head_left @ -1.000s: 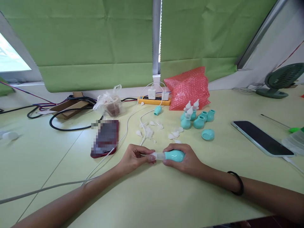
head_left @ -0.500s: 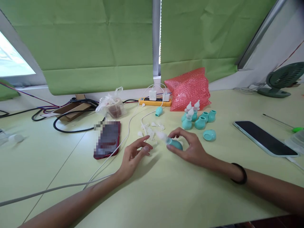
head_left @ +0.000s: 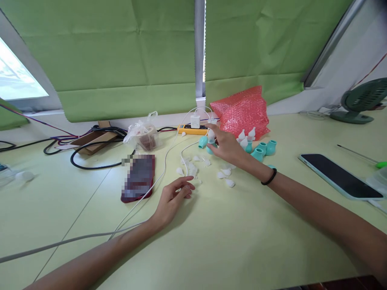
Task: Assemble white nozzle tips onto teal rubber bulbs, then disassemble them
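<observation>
In my right hand (head_left: 228,148) is a teal squeeze bulb with a translucent pointed tip, a nasal aspirator (head_left: 211,136), pinched upright between thumb and fingers near the power strip. A loose teal bulb (head_left: 202,141) lies on its side just left of it. My left hand (head_left: 173,197) rests on the table, loosely bent, fingers apart and holding nothing. Beyond its fingertips lie several translucent tips (head_left: 192,169). More white tips (head_left: 230,183) lie below my right wrist. Right of my right hand stand bulbs with tips (head_left: 252,134) and open bulbs (head_left: 271,147), partly hidden by the arm.
A red bubble-wrap bag (head_left: 244,117) leans at the back beside a yellow power strip (head_left: 193,129) with chargers. A white cable (head_left: 165,161) crosses by my left arm. Phones lie left (head_left: 138,177) and right (head_left: 338,175); a bag with tape (head_left: 146,137) stands behind.
My right hand has carried the aspirator away from me and slightly left, toward the power strip, uncovering white tips on the table. My left hand has stayed nearly still.
</observation>
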A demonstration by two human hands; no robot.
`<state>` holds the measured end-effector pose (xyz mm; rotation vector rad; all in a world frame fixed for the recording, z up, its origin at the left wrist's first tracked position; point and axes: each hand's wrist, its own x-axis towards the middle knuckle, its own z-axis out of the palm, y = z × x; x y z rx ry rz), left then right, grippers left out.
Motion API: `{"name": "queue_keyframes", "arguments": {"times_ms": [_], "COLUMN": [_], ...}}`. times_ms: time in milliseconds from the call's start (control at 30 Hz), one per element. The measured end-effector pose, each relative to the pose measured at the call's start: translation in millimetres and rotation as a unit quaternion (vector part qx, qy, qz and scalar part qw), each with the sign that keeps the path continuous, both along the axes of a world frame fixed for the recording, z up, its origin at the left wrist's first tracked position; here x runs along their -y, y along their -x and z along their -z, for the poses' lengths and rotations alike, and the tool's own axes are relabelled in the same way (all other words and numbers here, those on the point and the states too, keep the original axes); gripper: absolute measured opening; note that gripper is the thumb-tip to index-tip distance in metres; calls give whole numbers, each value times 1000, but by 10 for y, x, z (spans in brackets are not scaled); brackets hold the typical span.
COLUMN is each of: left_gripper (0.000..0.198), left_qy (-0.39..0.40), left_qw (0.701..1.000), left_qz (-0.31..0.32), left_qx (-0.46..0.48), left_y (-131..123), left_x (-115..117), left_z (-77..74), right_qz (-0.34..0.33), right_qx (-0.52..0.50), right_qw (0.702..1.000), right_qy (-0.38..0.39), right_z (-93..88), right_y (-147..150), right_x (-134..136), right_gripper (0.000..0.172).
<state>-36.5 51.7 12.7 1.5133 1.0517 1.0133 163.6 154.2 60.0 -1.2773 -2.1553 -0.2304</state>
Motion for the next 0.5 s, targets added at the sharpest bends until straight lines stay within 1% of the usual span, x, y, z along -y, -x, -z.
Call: {"name": "queue_keyframes", "arguments": {"times_ms": [67,133,200,300,400,467,500], "left_gripper": [30,30,29,30,30,30,30], "left_qy": [-2,-4,-6,-8,-12,-15,-17], "left_qw": [1000,1000,1000,1000,1000,1000,1000], "left_qz": [1,3,5,7,8,9,9], "left_qx": [-6,-14,-19,-19,-18,-22,-24], "left_y": [-3,-7,-10,-7,1,5,5], "left_x": [-1,-6,-14,-26,-34,-35,-34], "left_z": [-4,0,11,34,53,58,58], "right_qz": [23,45,56,52,52,26,-9], "right_qx": [44,66,66,51,21,-22,-56], "right_qw": [999,996,996,997,998,997,996], "right_qy": [23,37,29,3,-37,-65,-70], "right_z": [46,70,70,32,-95,-253,-340], "right_y": [-9,-30,-60,-89,-50,6,31], "right_x": [-39,-58,-69,-87,-15,176,326], "right_gripper": [54,54,51,45,43,37,32]}}
